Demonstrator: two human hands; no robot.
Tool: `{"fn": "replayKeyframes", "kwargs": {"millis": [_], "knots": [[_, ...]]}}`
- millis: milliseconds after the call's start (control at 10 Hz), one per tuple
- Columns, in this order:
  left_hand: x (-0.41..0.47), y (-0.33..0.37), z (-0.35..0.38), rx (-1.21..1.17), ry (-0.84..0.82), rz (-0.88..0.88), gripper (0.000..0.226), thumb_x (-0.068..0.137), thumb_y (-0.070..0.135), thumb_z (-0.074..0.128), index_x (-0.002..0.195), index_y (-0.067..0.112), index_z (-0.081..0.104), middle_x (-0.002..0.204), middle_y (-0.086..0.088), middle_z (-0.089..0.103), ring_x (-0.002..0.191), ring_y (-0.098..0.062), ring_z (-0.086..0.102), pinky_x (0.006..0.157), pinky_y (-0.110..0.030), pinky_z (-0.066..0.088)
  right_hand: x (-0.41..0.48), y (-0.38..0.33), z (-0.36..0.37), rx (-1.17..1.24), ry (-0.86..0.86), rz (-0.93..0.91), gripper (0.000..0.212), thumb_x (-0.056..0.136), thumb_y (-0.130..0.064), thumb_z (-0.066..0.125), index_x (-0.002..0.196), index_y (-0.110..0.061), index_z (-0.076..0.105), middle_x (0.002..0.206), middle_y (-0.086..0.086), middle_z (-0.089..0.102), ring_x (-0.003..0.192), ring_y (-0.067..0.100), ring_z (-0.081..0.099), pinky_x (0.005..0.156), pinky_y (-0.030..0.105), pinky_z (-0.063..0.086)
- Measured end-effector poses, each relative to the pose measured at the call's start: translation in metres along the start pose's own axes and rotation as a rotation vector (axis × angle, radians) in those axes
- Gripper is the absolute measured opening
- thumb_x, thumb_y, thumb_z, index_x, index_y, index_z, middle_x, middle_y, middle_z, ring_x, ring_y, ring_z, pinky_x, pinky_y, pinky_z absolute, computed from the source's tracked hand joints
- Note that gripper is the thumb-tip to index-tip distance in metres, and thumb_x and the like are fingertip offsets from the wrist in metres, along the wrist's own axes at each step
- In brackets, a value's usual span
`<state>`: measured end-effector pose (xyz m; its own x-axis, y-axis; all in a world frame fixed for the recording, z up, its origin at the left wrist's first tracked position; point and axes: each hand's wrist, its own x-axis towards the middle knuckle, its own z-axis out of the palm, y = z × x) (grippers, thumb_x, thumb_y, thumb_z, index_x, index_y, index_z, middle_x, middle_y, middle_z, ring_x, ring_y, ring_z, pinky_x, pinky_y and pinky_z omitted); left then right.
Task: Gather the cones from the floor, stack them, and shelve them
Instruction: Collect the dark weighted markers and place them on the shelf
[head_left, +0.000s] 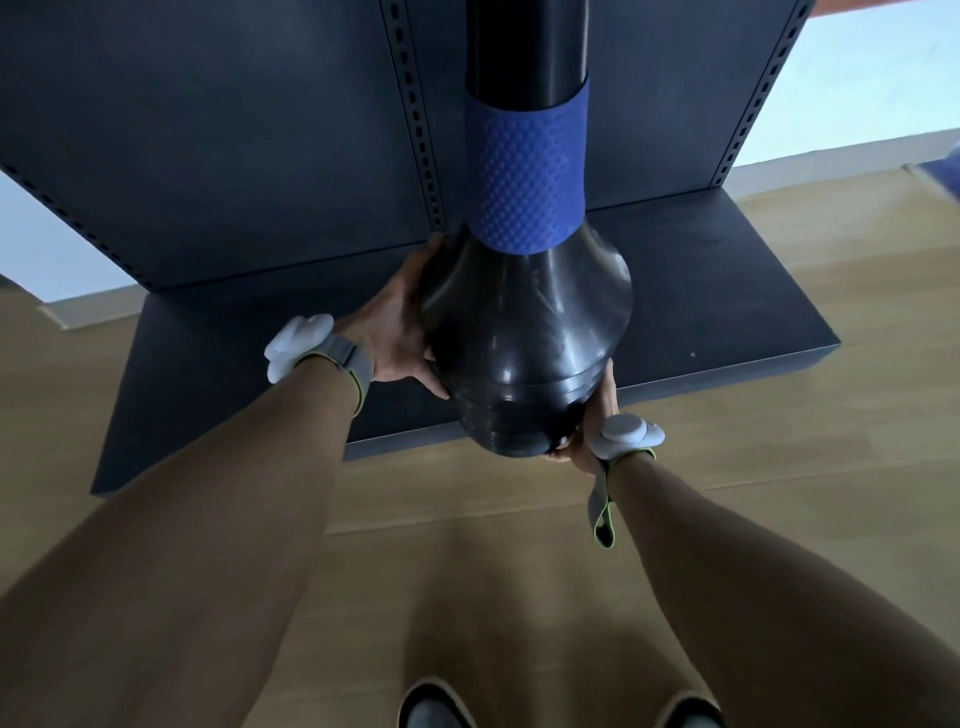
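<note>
A stack of black cones (524, 332), nested so that several base rims show near the bottom, fills the middle of the head view. A blue dimpled band (524, 171) wraps the stack's neck, and its top runs out of frame. My left hand (400, 322) presses flat against the stack's left side. At the lower right rim, my right hand (592, 421) grips from beneath, fingers mostly hidden. The stack hangs over the front part of the dark bottom shelf (727, 291); whether it touches the shelf is hidden.
The shelving unit has a dark back panel with slotted uprights (415, 114). Light wooden floor (519, 571) lies around it. My shoes (436, 706) show at the bottom edge. A pale wall (857, 93) stands behind the unit.
</note>
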<state>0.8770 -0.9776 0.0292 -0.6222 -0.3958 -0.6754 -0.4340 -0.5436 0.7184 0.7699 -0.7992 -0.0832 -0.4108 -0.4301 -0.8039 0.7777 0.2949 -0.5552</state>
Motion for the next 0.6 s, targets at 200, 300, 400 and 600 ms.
{"fn": "replayKeyframes", "kwargs": {"millis": [200, 300, 400, 600], "knots": [[-0.130, 0.049, 0.034, -0.034, 0.031, -0.003, 0.029, 0.093, 0.058, 0.042, 0.093, 0.038, 0.062, 0.128, 0.000, 0.057, 0.130, -0.041, 0.040, 0.096, -0.081, 0.018, -0.147, -0.035, 0.020, 0.041, -0.053, 0.021, 0.073, 0.073, -0.087, 0.032, 0.113, -0.033, 0.062, 0.120, -0.003, 0.065, 0.099, 0.021, 0.060, 0.077, 0.034, 0.050], [-0.176, 0.066, 0.039, -0.062, -0.054, -0.020, 0.058, 0.078, 0.080, 0.040, 0.098, 0.034, 0.070, 0.136, -0.002, 0.055, 0.132, -0.039, 0.041, 0.097, -0.081, 0.015, -0.197, -0.049, 0.022, 0.038, -0.067, 0.001, 0.076, 0.065, -0.092, 0.037, 0.112, -0.037, 0.063, 0.122, -0.007, 0.064, 0.106, 0.021, 0.060, 0.092, 0.041, 0.050], [-0.226, 0.073, 0.044, -0.042, -0.079, -0.032, 0.076, 0.071, 0.087, 0.037, 0.115, 0.032, 0.067, 0.134, -0.006, 0.058, 0.132, -0.040, 0.043, 0.097, -0.080, 0.016, -0.251, -0.059, 0.017, 0.009, -0.032, -0.006, 0.076, 0.065, -0.091, 0.039, 0.111, -0.037, 0.064, 0.121, -0.005, 0.065, 0.111, 0.025, 0.060, 0.099, 0.050, 0.046], [-0.346, 0.102, 0.061, -0.073, -0.079, -0.004, 0.078, 0.071, 0.088, 0.032, 0.117, 0.034, 0.065, 0.129, -0.004, 0.062, 0.130, -0.039, 0.045, 0.098, -0.079, 0.017, -0.362, -0.080, 0.024, -0.035, -0.141, 0.046, 0.082, 0.072, -0.090, 0.032, 0.123, -0.032, 0.059, 0.123, -0.002, 0.063, 0.106, 0.025, 0.059, 0.092, 0.046, 0.049]]}}
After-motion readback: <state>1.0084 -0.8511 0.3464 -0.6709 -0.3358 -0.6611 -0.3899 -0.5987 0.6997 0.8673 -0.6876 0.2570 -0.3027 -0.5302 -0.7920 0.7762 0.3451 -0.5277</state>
